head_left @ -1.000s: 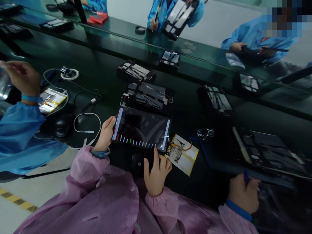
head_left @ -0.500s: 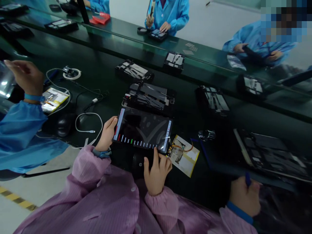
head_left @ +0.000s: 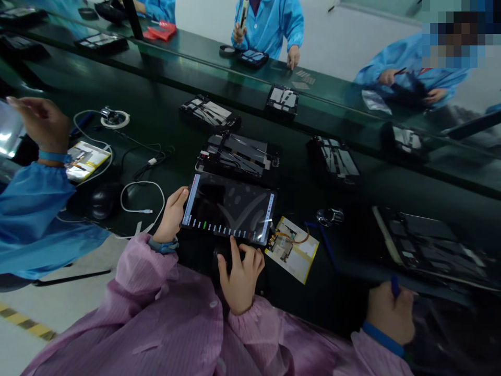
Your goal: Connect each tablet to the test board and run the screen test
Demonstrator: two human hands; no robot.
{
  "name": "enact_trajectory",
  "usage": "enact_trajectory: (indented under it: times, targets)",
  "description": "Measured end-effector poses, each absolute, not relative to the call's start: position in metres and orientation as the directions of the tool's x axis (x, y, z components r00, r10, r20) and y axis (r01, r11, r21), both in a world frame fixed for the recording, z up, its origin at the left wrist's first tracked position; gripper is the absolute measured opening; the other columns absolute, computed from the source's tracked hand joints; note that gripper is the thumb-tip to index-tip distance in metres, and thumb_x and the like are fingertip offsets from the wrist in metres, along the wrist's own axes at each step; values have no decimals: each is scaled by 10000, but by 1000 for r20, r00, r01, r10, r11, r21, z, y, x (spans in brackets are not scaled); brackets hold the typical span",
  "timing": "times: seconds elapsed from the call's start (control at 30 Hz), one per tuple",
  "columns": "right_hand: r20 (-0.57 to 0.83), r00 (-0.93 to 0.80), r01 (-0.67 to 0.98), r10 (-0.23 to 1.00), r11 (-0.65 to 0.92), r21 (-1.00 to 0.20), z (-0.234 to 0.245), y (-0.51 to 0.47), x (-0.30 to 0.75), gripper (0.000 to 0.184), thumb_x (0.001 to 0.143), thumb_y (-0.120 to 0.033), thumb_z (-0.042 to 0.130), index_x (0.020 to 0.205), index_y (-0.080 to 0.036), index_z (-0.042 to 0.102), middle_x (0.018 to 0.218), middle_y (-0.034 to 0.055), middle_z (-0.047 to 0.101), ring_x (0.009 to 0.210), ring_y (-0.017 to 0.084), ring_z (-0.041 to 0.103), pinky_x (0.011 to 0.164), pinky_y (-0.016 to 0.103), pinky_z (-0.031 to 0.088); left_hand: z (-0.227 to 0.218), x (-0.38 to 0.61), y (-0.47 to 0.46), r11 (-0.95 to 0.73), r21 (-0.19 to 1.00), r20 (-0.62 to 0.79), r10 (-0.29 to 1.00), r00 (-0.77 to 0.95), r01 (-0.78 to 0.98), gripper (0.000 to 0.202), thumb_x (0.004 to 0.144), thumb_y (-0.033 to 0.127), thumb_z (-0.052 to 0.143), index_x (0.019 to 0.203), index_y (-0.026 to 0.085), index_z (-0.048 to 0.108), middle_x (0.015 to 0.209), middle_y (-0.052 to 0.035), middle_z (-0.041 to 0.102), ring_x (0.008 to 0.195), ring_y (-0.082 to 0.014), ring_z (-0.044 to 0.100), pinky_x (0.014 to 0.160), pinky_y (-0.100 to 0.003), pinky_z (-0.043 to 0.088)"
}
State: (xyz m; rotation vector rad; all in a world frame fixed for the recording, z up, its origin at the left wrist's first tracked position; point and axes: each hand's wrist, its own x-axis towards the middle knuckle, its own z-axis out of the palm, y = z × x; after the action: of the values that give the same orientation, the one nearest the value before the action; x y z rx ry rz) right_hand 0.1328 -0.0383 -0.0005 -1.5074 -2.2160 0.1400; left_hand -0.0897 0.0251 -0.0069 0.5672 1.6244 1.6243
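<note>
A tablet (head_left: pixel 229 208) with a lit screen lies propped in front of me, showing a row of small bars along its lower edge. My left hand (head_left: pixel 171 215) grips its left edge, thumb on the screen side. My right hand (head_left: pixel 239 277) rests over a black computer mouse (head_left: pixel 221 255) just below the tablet, fingers curved around it. A yellow-backed circuit part (head_left: pixel 293 247) lies right of the tablet.
An opened tablet chassis (head_left: pixel 236 152) sits behind my tablet, with several more along the dark belt (head_left: pixel 297 172). A white cable (head_left: pixel 143 201) and second mouse (head_left: pixel 100 201) lie left. Co-workers in blue sleeves work at left (head_left: pixel 37 122), right (head_left: pixel 389 310) and across the belt.
My right hand slid left from the tablet's lower right corner onto the mouse. The left hand kept its hold. Trays on the belt drifted slightly left.
</note>
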Motion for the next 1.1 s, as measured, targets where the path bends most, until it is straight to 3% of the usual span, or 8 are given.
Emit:
enact_trajectory:
  times: [0.23, 0.4, 0.63, 0.9, 1.1]
  targets:
    - [338, -240, 870, 910, 356, -341, -6, -35, 145, 442, 901, -425, 465, 1269, -195, 548, 994, 93, 487, 995, 248, 421, 948, 511, 341, -12, -91, 26, 87, 975, -202, 743, -638, -206, 365, 750, 504, 666, 962, 207, 681, 801, -16, 634, 746, -152, 582, 642, -243, 471]
    - [388, -158, 890, 908, 302, -343, -2, -33, 155, 461, 905, -413, 460, 1300, -184, 519, 989, 97, 488, 1003, 259, 416, 954, 517, 344, -13, -92, 27, 92, 971, -214, 749, -627, -220, 375, 730, 522, 678, 941, 212, 678, 742, -6, 614, 684, -146, 567, 596, -245, 463]
    - [349, -279, 862, 895, 394, -320, 9, -29, 125, 460, 899, -418, 463, 1302, -207, 530, 983, 88, 475, 990, 241, 409, 967, 514, 321, -11, -91, 26, 88, 976, -194, 764, -615, -200, 345, 755, 507, 660, 932, 211, 674, 726, -2, 600, 663, -138, 544, 569, -230, 447]
    - [370, -158, 916, 915, 276, -291, -1, -22, 152, 472, 898, -441, 469, 1279, -174, 545, 1015, 110, 506, 985, 261, 402, 908, 495, 354, -9, -90, 26, 87, 975, -194, 774, -603, -203, 339, 759, 510, 646, 916, 211, 673, 806, -17, 635, 718, -155, 578, 625, -250, 462]
    - [352, -216, 898, 911, 327, -296, 0, -28, 146, 459, 899, -440, 463, 1287, -210, 547, 995, 93, 480, 990, 252, 399, 920, 484, 349, -6, -90, 28, 76, 979, -175, 781, -600, -188, 339, 758, 513, 644, 914, 214, 672, 746, -5, 616, 658, -143, 551, 595, -247, 449]
